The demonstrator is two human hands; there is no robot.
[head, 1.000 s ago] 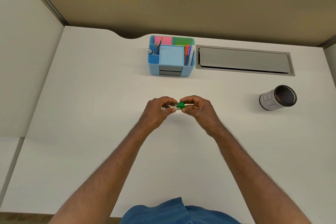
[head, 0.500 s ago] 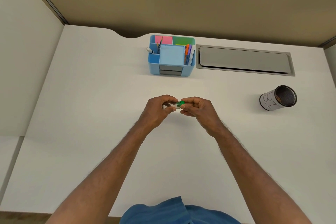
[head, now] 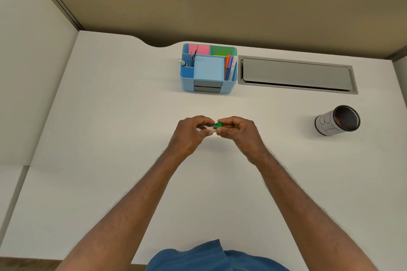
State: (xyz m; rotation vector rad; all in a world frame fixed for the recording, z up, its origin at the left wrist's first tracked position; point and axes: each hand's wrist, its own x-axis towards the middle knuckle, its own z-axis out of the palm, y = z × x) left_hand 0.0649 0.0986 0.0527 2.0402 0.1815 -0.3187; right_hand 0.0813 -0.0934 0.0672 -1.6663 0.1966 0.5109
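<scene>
A small clear tube [head: 207,128] with a green cap [head: 219,125] lies level between both hands, above the middle of the white desk [head: 110,138]. My left hand [head: 189,133] pinches the clear body between thumb and curled fingers. My right hand [head: 236,131] pinches the green cap end with its fingertips. Most of the tube is hidden by the fingers. What the tube holds cannot be made out.
A blue desk organiser [head: 208,69] with sticky notes, pens and markers stands at the back centre. Right of it lies a grey cable-tray lid [head: 297,75] set in the desk. A mesh pen cup [head: 337,120] in a white sleeve stands at the right.
Both hands stay together at the same spot. The green cap shows slightly differently between the fingertips; the fingers have shifted a little around it.
</scene>
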